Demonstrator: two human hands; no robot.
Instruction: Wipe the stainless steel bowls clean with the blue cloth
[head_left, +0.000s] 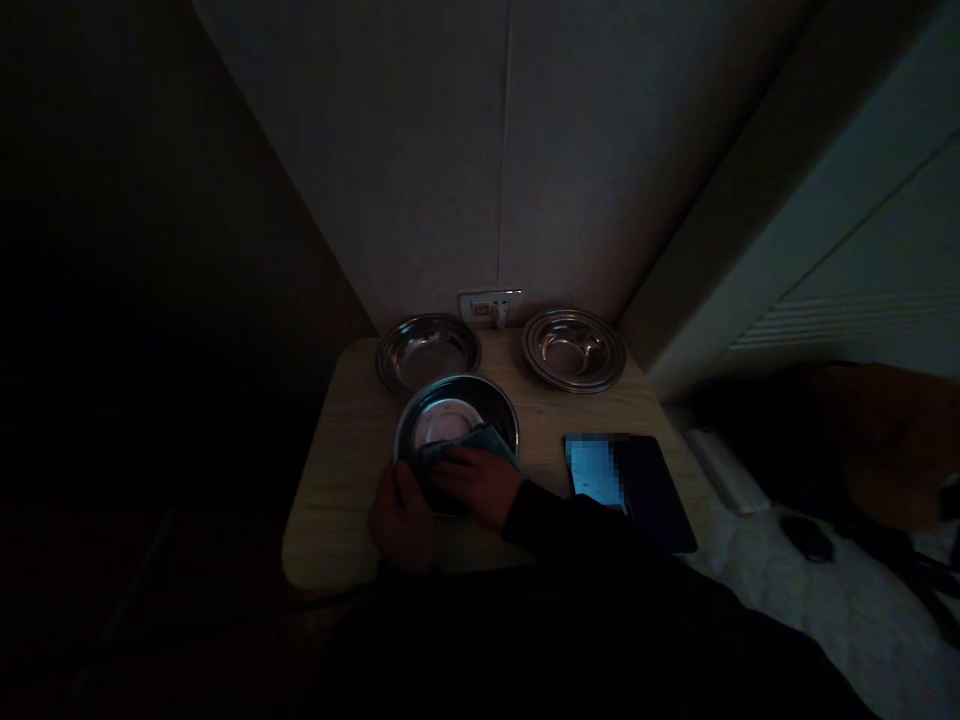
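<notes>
In the dim light, a shiny metal bowl (510,408) stands near the middle of the small wooden table. My left hand (403,518) is closed on the bowl's near-left rim, thumb at the edge. My right hand (480,484) reaches into the bowl from the right, its fingers pressed together over a bluish-green cloth (486,438). Part of that cloth lies against the bowl's inside; the rest is under the fingers. The pale, shiny bottom of the bowl shows beyond the cloth.
Behind the bowl are another metal bowl (429,358) on the left and stacked metal dishes (574,350) on the right. A phone with a lit screen (596,470) lies on a dark flat object (660,500). A wall socket (490,306) holds a plug. The wooden table (330,500) meets the wall.
</notes>
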